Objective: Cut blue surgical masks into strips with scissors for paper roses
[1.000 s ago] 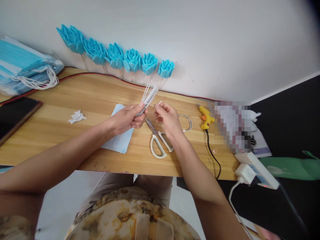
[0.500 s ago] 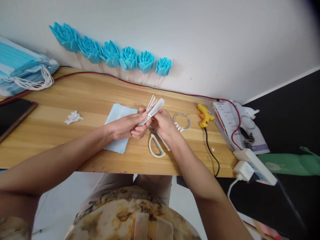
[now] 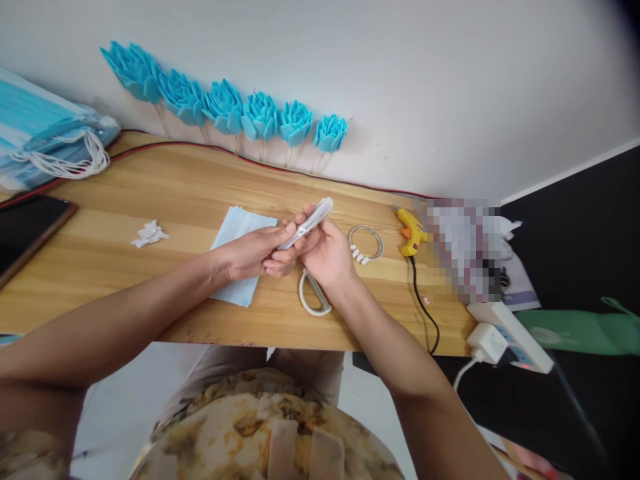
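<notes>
Through the head feed, taking the bundle of white strips (image 3: 313, 219) as my clock's centre, I saw a white scissor handle (image 3: 302, 291) on the table (image 3: 185, 177) at six. Over the table, the left hand (image 3: 260, 253) had its fingers clenched on the bundle; the right hand (image 3: 327, 259) cupped it, though I couldn't tell whether those fingers gripped. A pale blue sheet (image 3: 239, 230) lay at eight, a tape ring (image 3: 382, 245) between three and four, a yellow glue gun (image 3: 413, 232) at three. Farthest, six blue flowers (image 3: 224, 107) leaned on the wall (image 3: 425, 120), ten to twelve.

Two hands (image 3: 265, 251), one white bundle (image 3: 313, 220), six flowers (image 3: 223, 107), perhaps four tabs (image 3: 360, 257).
</notes>
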Demonstrator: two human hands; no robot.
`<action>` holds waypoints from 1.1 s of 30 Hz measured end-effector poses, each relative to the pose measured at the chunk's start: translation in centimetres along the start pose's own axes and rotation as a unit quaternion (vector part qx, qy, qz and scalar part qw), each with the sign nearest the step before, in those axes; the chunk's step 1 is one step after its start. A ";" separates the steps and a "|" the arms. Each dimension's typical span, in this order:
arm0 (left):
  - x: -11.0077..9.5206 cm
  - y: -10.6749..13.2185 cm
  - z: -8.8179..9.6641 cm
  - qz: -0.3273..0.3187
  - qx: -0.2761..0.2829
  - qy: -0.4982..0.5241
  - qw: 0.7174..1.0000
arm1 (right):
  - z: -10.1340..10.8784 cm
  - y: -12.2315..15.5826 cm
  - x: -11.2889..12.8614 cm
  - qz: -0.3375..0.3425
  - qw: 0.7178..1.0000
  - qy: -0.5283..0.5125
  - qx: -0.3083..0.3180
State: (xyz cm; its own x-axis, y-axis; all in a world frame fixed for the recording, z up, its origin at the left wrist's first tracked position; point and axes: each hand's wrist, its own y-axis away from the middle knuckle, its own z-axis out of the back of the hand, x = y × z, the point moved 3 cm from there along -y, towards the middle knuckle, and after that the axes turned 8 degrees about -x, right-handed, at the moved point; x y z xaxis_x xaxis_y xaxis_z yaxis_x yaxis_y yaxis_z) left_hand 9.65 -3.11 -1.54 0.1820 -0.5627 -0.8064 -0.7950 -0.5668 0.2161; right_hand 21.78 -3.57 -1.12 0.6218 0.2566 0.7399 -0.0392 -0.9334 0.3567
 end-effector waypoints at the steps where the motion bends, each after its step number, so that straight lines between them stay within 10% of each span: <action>1: 0.2 0.0 0.0 0.000 -0.004 -0.008 1.000 | 0.0 0.1 0.1 -0.001 1.000 -0.010 -0.009; 14: 0.6 -0.4 -0.2 -0.049 -0.039 -0.194 0.979 | 0.1 0.3 0.6 -0.023 0.999 -0.041 -0.022; 21: -0.1 0.0 -0.1 -0.081 -0.086 -0.380 0.918 | -0.4 0.4 0.7 0.040 0.998 -0.032 -0.036; 33: -0.2 -0.1 0.1 -0.089 -0.041 -0.411 0.906 | 0.0 0.0 1.3 0.055 0.996 -0.013 -0.063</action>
State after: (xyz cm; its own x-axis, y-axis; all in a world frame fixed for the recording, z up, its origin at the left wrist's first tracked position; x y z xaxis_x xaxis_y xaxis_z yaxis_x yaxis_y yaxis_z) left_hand 9.66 -2.90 -1.45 -0.2162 0.1622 -0.9628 -0.7437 -0.6662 0.0548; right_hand 22.56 -3.30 -0.17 0.6288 0.1464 0.7636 -0.2043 -0.9165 0.3440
